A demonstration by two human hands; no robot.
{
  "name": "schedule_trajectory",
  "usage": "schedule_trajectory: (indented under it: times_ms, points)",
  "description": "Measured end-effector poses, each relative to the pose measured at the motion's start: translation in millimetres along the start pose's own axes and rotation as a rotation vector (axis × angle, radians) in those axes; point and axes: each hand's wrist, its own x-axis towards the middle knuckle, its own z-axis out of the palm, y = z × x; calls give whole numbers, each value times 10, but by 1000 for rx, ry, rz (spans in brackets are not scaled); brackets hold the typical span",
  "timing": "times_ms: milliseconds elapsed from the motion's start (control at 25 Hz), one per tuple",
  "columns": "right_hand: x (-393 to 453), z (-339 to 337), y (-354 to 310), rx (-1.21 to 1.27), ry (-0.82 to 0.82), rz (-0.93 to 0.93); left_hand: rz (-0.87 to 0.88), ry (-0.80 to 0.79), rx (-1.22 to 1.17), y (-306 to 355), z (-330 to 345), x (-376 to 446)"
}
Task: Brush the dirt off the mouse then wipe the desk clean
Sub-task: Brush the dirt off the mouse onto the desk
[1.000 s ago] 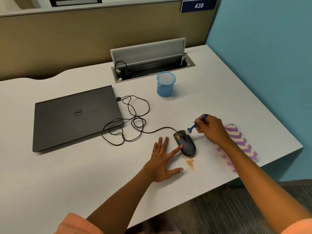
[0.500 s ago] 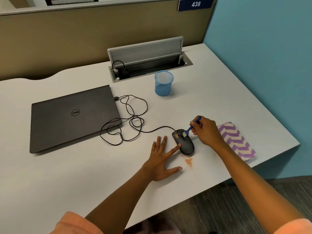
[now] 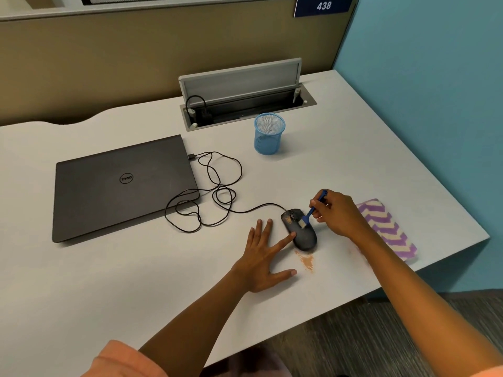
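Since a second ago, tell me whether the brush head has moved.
Yes. The brush head has come down from beside the mouse onto its top, bristles near the dirt.

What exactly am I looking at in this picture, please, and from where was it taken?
There is no machine: a camera worn on a person's head looks down at their two bare hands. The right hand holds a small blue brush, its bristles on a dirty black mouse. The left hand lies flat, one finger touching the mouse. On the desk also lie a closed laptop, the mouse's cable, a blue mesh cup, a striped cloth and brushed-off dirt.
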Motion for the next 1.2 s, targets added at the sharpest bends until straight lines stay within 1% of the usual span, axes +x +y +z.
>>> schedule_trajectory:
  times_ms: [40,160,280,320,400,480,600,640,760,920,1040,1120,1200]
  points:
    - [11,4,13,7,2,0,0,1,-1,0,1,-2]
    - [123,60,-25,76,89,2,-1,-6,1,2,0,0]
    - [231,63,-65,88,152,-1,-5,-15,0,9,-10,0]
    - [242,58,-49,115,153,-6,-6,-16,0,12,-14,-1]
    - [221,75,-18,178,101,-20,-6,-17,4,13,-26,-6]
    - [193,110,10,167,58,-22,-6,-10,5,10,-28,-7]
    - [212,127,28,174,175,5,-2,-5,2,19,-17,-15]
    - [219,140,17,195,174,4,-1,-2,0,19,-16,-15]
    - [208,194,-11,176,77,-10,-4,8,5,13,-17,-15]
    - [228,134,47,178,209,54,-4,4,-1,15,-15,-21]
    - [187,129,24,188,120,42,-5,4,7,14,-19,-13]
    - [169,118,34,136,164,48,-4,4,11,15,-9,-14]
    - [155,88,68,159,201,61,-2,7,8,12,-6,-16]
